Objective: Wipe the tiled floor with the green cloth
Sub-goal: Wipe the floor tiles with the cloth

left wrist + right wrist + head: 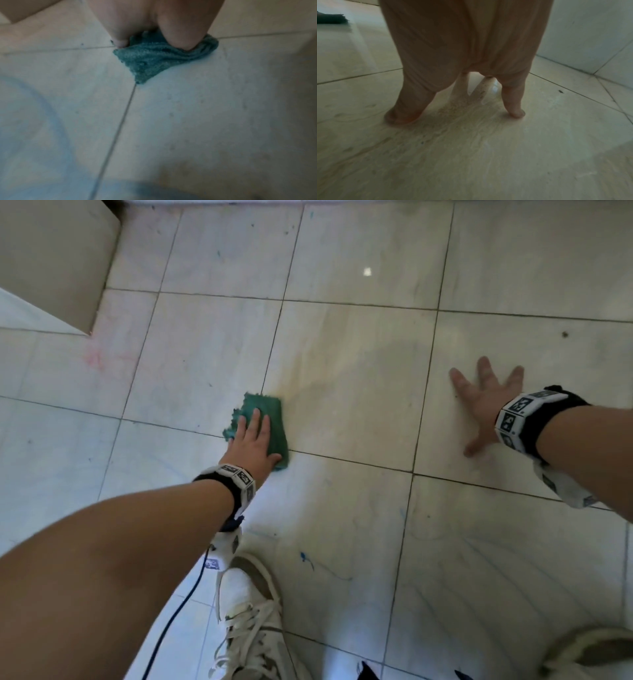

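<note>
A folded green cloth (270, 422) lies on the pale tiled floor (349, 364) where several tile joints meet. My left hand (251, 438) lies flat on top of it with straight fingers, pressing it down; in the left wrist view the cloth (159, 59) bunches under the heel of the hand. My right hand (486, 402) is spread flat on a tile to the right, fingers splayed, holding nothing. In the right wrist view its fingertips (515, 112) touch the floor (471, 148). A damp streak runs between the cloth and the right hand.
A beige cabinet corner (51, 261) juts in at the upper left. My white laced shoe (250, 611) stands below the left arm, with a dark cable (171, 621) beside it. Blue scribble marks (308, 559) and pink smudges (96, 357) stain the tiles. A tiled wall (590, 33) rises at right.
</note>
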`<state>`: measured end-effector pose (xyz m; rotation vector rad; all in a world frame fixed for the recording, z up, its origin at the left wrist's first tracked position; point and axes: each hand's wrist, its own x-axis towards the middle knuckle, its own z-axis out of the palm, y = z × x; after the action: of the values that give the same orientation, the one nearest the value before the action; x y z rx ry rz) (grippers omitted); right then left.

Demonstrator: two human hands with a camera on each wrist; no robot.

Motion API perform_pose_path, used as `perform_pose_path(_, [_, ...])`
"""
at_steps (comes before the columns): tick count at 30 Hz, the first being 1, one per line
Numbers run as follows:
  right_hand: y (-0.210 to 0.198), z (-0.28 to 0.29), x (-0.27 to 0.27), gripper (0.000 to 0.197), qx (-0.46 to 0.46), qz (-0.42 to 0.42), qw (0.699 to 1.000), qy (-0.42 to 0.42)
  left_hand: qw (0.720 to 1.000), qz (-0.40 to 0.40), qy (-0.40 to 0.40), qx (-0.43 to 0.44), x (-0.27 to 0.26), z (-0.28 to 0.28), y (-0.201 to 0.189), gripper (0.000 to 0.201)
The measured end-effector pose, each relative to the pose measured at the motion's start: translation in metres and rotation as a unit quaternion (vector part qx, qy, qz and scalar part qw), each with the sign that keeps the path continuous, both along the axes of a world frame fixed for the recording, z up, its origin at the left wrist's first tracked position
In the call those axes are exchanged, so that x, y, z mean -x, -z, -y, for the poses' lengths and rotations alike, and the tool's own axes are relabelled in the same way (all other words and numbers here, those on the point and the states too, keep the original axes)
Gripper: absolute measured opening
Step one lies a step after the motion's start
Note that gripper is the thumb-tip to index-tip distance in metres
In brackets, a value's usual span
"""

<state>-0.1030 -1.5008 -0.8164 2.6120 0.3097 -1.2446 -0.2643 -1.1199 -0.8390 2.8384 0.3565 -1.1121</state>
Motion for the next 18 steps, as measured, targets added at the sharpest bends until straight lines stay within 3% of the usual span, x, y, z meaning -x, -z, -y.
perform_pose_path(4, [0.001, 0.001, -0.001, 0.158, -0.005, 0.001, 1.0, -0.005, 1.0, 0.003, 0.004, 0.007, -0.004, 0.012, -0.002, 0.086])
perform_pose_path(10, [0.002, 0.004, 0.001, 0.156, -0.008, 0.01, 1.0, -0.008, 0.99, 0.0, 0.134, 0.037, -0.019, 0.082, -0.008, 0.085])
perform_pose_path(15, [0.005, 0.006, 0.0, 0.156, -0.012, 0.021, 1.0, -0.016, 0.94, -0.024, 0.326, 0.096, 0.001, 0.203, -0.006, 0.088])
perform_pose_path(18, [0.009, 0.008, 0.001, 0.156, -0.006, 0.024, 1.0, -0.015, 0.917, -0.029, 0.381, 0.114, 0.014, 0.241, -0.004, 0.089])
